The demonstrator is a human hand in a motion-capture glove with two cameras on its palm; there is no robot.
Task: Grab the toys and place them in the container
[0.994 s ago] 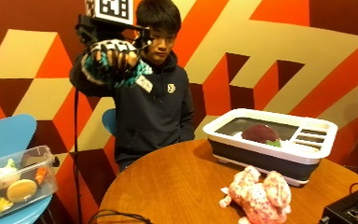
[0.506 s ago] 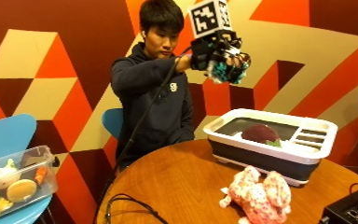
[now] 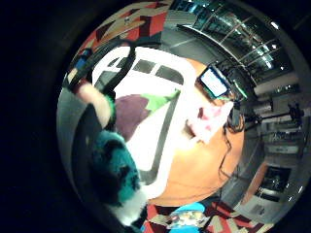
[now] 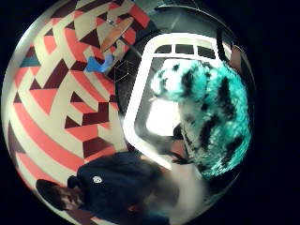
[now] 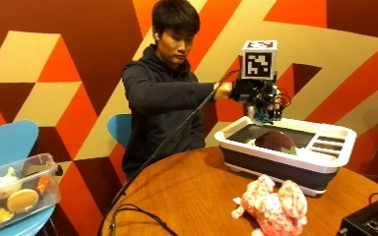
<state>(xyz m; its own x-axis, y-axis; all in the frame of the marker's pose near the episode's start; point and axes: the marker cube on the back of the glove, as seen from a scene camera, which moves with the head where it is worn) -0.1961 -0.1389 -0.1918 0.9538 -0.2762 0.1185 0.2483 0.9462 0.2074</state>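
Above the container (image 5: 320, 162), hand (image 5: 258, 96) grips teal plush (image 4: 206, 122).

My teal spotted plush toy (image 4: 206, 117) fills the 3 o'clock side, hanging right over the white-rimmed container (image 4: 140, 93); patterned wall (image 4: 61, 93) at 9 o'clock.

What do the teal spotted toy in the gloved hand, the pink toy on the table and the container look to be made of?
Teal spotted toy: plush fabric, going by its fuzzy pile.
Pink toy: also looks plush, with a soft, lumpy outline and a matte, speckled surface.
Container: probably moulded plastic, with a smooth white rim and dark walls; which plastic cannot be told.
The right hand holds the teal toy over it.
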